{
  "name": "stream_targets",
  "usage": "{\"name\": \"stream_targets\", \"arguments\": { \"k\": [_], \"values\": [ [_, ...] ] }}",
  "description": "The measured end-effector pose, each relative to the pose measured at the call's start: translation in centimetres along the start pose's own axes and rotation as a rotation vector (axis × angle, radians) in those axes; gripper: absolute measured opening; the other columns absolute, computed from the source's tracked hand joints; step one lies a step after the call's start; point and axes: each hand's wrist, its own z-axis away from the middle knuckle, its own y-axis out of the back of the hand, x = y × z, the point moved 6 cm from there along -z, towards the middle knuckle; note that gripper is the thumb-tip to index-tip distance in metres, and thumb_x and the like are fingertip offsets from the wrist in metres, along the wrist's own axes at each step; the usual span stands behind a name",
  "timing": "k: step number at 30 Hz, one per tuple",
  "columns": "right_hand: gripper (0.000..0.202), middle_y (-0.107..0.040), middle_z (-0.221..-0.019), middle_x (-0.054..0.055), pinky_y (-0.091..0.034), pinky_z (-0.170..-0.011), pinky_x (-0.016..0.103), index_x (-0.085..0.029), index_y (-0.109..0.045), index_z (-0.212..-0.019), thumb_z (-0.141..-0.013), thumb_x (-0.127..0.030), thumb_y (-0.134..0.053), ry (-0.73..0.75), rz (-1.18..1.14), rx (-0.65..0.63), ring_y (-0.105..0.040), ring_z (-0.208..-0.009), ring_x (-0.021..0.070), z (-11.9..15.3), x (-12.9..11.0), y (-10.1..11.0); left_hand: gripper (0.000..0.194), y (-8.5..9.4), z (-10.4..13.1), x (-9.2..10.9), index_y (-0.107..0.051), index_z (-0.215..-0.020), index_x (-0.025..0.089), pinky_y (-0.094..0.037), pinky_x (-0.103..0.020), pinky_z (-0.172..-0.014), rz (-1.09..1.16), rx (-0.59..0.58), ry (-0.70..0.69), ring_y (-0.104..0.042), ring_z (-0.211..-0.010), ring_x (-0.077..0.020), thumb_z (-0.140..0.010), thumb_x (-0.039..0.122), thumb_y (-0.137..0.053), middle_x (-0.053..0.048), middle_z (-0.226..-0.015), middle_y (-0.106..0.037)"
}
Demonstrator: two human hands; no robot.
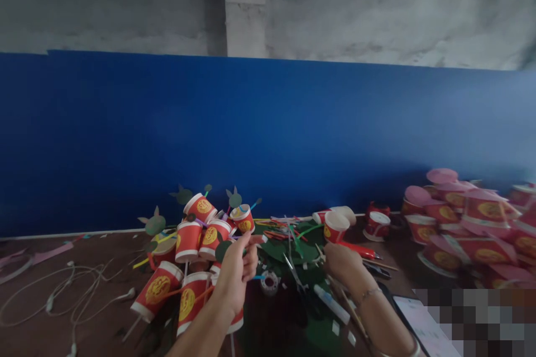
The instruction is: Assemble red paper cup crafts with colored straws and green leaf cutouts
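My left hand (239, 268) is closed, its thumb against the bent fingers, with a small white piece (263, 239) at the index fingertip. It is in front of a pile of red paper cups (188, 301) with yellow emblems. Some of these carry dark green rabbit-ear cutouts (156, 223) and coloured pipe cleaners. My right hand (344, 265) is closed, knuckles up, over the right side of a dark green sheet (272, 248). A pale tip (320, 252) shows beside its fingers; what they hold is hidden. Open scissors (296, 274) lie between my hands, near a tape roll (269, 283).
Pipe cleaners (280, 232) lie at the back, beside a paper cup (336, 226). A red tube (362, 251) and a glue stick (331, 304) are on the right. Pink-trimmed cups (481, 212) pile up far right; a white cable (52, 295) is left. A phone (419, 318) lies near my right forearm.
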Motion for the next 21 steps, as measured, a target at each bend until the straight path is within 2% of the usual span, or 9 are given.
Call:
{"name": "stream_targets", "arguments": {
  "k": [2,4,6,8,11,14,17,19,21],
  "values": [
    [0.01,-0.07,-0.073,0.015,-0.045,-0.065,0.035,-0.014,-0.068,-0.066,-0.072,-0.012,-0.059,0.051,-0.066,0.018,-0.067,-0.075,0.0281,0.3,-1.5,0.5,0.043,-0.1,-0.1,-0.3,-0.058,-0.075,0.013,-0.011,-0.018,-0.036,-0.003,-0.02,0.025,-0.011,-0.037,-0.0029,-0.073,0.056,-0.058,0.013,-0.044,-0.023],
    [0.02,-0.07,-0.078,0.007,-0.045,-0.067,0.029,-0.017,-0.068,-0.075,-0.083,-0.023,-0.051,0.151,-0.175,0.043,-0.065,-0.078,0.0208,0.9,-4.1,1.1,0.046,-0.2,-0.1,-0.6,-0.058,-0.075,0.013,-0.01,-0.018,-0.037,-0.02,-0.039,0.048,-0.01,-0.036,-0.0029,-0.072,0.059,-0.057,0.013,-0.043,-0.023],
    [0.031,-0.068,-0.077,0.002,-0.044,-0.064,0.023,-0.018,-0.066,-0.08,-0.09,-0.036,-0.042,0.26,-0.313,0.043,-0.062,-0.074,0.015,1.8,-6.8,1.4,0.047,-0.2,0.0,-0.8,-0.058,-0.075,0.013,-0.009,-0.018,-0.037,-0.038,-0.026,0.076,-0.011,-0.036,-0.0027,-0.07,0.06,-0.056,0.013,-0.042,-0.024],
    [0.03,-0.065,-0.073,0.003,-0.042,-0.058,0.023,-0.015,-0.063,-0.08,-0.086,-0.04,-0.047,0.335,-0.7,0.014,-0.059,-0.068,0.0146,2.7,-8.9,1.4,0.047,-0.2,0.2,-0.9,-0.058,-0.076,0.013,-0.008,-0.018,-0.039,-0.039,0.008,0.109,-0.012,-0.036,-0.0025,-0.069,0.06,-0.058,0.013,-0.042,-0.025],
    [0.024,-0.065,-0.078,0.004,-0.042,-0.059,0.024,-0.015,-0.06,-0.072,-0.077,-0.038,-0.058,0.347,-1.002,0.052,-0.057,-0.071,0.0156,3.6,-10.0,1.4,0.048,-0.4,0.5,-0.9,-0.058,-0.075,0.013,-0.007,-0.019,-0.04,-0.034,0.041,0.139,-0.014,-0.036,-0.0024,-0.068,0.061,-0.059,0.013,-0.043,-0.025],
    [0.019,-0.066,-0.083,0.005,-0.044,-0.066,0.026,-0.017,-0.057,-0.067,-0.075,-0.033,-0.061,0.367,-1.07,0.128,-0.059,-0.079,0.0182,4.1,-10.1,1.6,0.05,-0.5,0.5,-0.9,-0.06,-0.074,0.013,-0.007,-0.019,-0.04,-0.06,0.032,0.133,-0.013,-0.037,-0.0031,-0.069,0.063,-0.057,0.013,-0.044,-0.024],
    [0.013,-0.065,-0.083,0.005,-0.045,-0.076,0.03,-0.018,-0.055,-0.067,-0.076,-0.027,-0.057,0.441,-1.044,0.21,-0.06,-0.084,0.0196,4.5,-10.3,2.1,0.057,-0.3,0.4,-0.9,-0.063,-0.073,0.012,-0.01,-0.02,-0.04,-0.17,0.014,0.094,-0.013,-0.038,-0.0048,-0.071,0.068,-0.05,0.012,-0.043,-0.023],
    [0.012,-0.064,-0.082,0.006,-0.045,-0.078,0.032,-0.019,-0.054,-0.066,-0.077,-0.023,-0.054,0.475,-0.985,0.301,-0.06,-0.085,0.02,4.9,-10.4,2.6,0.058,-0.1,0.5,-0.2,-0.066,-0.073,0.012,-0.017,-0.022,-0.04,-0.325,0.032,-0.042,-0.021,-0.04,-0.0072,-0.074,0.067,-0.046,0.009,-0.044,-0.026],
    [0.012,-0.064,-0.082,0.006,-0.045,-0.078,0.034,-0.02,-0.052,-0.065,-0.077,-0.02,-0.053,0.481,-0.891,0.428,-0.06,-0.084,0.0209,5.4,-10.4,3.0,0.056,-0.1,0.9,0.8,-0.069,-0.081,0.013,-0.029,-0.024,-0.046,-0.468,0.061,-0.232,-0.034,-0.046,-0.0108,-0.08,0.063,-0.045,0.006,-0.049,-0.036]
  ]
}}
